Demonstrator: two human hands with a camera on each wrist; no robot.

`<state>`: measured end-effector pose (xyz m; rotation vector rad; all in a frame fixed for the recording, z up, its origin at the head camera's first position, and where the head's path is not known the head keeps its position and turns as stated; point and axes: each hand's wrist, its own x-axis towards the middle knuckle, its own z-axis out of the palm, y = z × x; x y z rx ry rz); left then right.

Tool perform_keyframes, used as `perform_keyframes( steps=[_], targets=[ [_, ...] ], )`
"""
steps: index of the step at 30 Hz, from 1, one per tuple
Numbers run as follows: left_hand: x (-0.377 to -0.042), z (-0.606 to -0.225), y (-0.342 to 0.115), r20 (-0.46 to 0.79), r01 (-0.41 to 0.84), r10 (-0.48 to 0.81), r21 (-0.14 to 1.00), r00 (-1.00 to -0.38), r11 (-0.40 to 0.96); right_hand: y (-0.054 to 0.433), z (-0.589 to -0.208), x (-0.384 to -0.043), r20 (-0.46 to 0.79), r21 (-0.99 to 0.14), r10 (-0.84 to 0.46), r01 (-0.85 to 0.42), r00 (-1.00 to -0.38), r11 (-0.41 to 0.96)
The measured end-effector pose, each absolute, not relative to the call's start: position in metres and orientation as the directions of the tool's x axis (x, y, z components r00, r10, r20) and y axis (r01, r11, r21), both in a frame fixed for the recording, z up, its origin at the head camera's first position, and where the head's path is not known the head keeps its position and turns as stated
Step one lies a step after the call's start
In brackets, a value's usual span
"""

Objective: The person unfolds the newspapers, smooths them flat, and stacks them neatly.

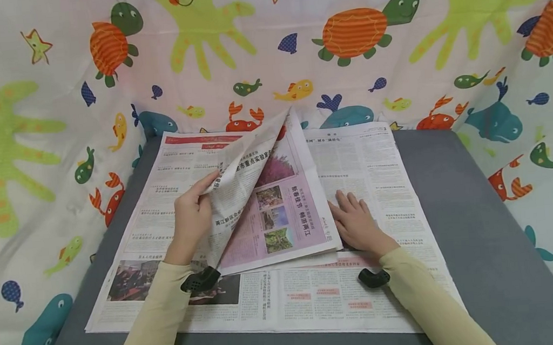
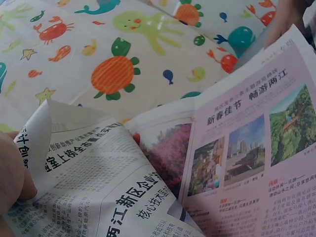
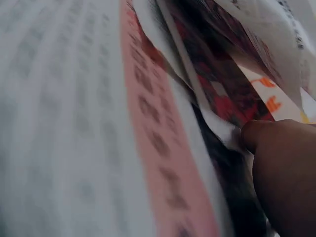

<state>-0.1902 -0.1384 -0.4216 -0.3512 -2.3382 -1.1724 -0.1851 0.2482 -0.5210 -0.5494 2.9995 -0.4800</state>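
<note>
A folded newspaper (image 1: 309, 221) with a pink page and small photos lies on a larger spread newspaper (image 1: 374, 170). My left hand (image 1: 193, 217) pinches its top sheet (image 1: 231, 184) and holds it lifted and folded over to the left, baring the pink page. The left wrist view shows that sheet (image 2: 113, 177) curling up beside the fingers. Flat on the spread newspaper, my right hand (image 1: 358, 223) rests at the right edge of the folded one, fingers straight and spread. In the right wrist view the thumb (image 3: 281, 153) touches a paper edge.
The newspapers lie on a grey padded table (image 1: 475, 222). A white curtain (image 1: 258, 60) printed with sea animals stands behind it and along both sides. Dark wrist devices (image 1: 201, 279) sit at both cuffs.
</note>
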Motion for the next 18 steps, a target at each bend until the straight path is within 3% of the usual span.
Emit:
perform_keyframes(
  steps=[5, 10, 18],
  targets=[
    [-0.190, -0.420, -0.146, 0.551, 0.423, -0.024, 0.667, -0.834, 0.613, 0.238, -0.527, -0.187, -0.027, -0.291, -0.363, -0.340, -0.931, 0.894],
    [-0.192, -0.417, -0.161, 0.530, 0.355, -0.159, 0.732, -0.833, 0.582, 0.246, -0.523, -0.181, -0.018, -0.298, -0.313, -0.294, -0.949, 0.908],
    [-0.190, -0.429, -0.188, 0.312, 0.131, -0.353, 0.882, -0.882, 0.452, 0.278, -0.519, -0.168, -0.037, -0.253, -0.287, -0.269, -0.957, 0.930]
  ],
)
